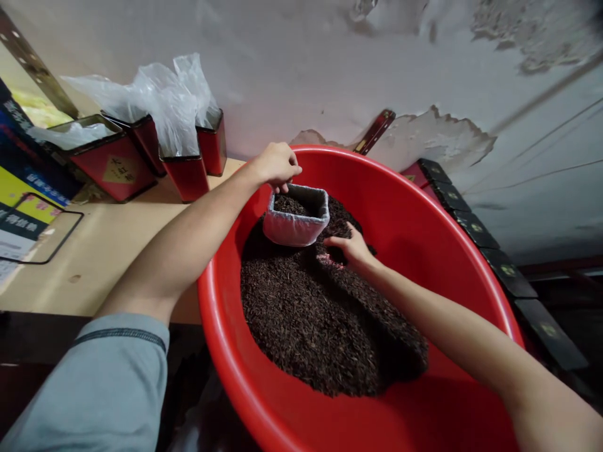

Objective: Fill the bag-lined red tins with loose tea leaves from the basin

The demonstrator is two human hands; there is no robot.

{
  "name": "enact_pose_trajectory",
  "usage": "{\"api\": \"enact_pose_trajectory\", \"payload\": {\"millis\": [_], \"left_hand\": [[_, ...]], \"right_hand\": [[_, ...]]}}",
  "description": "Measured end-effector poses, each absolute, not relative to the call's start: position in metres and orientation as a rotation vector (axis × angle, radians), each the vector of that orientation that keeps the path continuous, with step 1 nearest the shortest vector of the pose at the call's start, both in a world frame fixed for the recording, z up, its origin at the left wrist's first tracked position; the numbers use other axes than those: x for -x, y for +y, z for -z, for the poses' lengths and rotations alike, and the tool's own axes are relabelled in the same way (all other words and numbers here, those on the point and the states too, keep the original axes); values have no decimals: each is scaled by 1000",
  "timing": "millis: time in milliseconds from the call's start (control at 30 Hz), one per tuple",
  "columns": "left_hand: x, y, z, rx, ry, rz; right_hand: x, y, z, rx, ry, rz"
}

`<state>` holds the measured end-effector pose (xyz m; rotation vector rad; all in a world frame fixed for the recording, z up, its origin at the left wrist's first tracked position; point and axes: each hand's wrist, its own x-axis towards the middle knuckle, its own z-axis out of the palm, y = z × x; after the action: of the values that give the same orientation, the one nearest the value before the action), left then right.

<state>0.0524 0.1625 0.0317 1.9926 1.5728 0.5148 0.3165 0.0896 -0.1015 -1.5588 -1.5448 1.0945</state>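
Dark, loose tea leaves [301,314] lie heaped in a big red plastic tub [221,351]. On the heap, toward the back, stands a small rectangular tin [294,229] with a clear plastic bag folded over its rim and some tea leaves inside. My left hand [279,164] is at the tin's back left corner, its fingers curled closed on the rim. Just right of the tin, my right hand [353,250] is low over the leaves, thumb and fingers apart. A small pinkish patch [330,260] shows beneath it; I cannot make out what it is.
Several red tins [113,166] with plastic bags sticking out stand on a wooden shelf [94,251] at left. Beside them are printed boxes [28,207] and a black wire frame [70,235]. A row of dark-topped tins [506,270] runs along the right, below a peeling wall [282,63].
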Motion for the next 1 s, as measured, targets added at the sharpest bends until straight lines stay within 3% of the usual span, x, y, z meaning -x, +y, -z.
{"api": "enact_pose_trajectory", "payload": {"millis": [200, 333, 567, 1000], "left_hand": [[-48, 163, -36, -1973, 1564, -575], [-50, 157, -42, -1895, 1557, -524], [-53, 140, -56, -1671, 1461, -349], [-60, 139, -55, -1581, 1419, -264]], "right_hand": [[-302, 121, 17, 1261, -1291, -1116], [-260, 136, -12, 1003, -1284, -1111], [-203, 156, 0, 830, -1298, -970], [-221, 168, 17, 805, -1414, -807]]}}
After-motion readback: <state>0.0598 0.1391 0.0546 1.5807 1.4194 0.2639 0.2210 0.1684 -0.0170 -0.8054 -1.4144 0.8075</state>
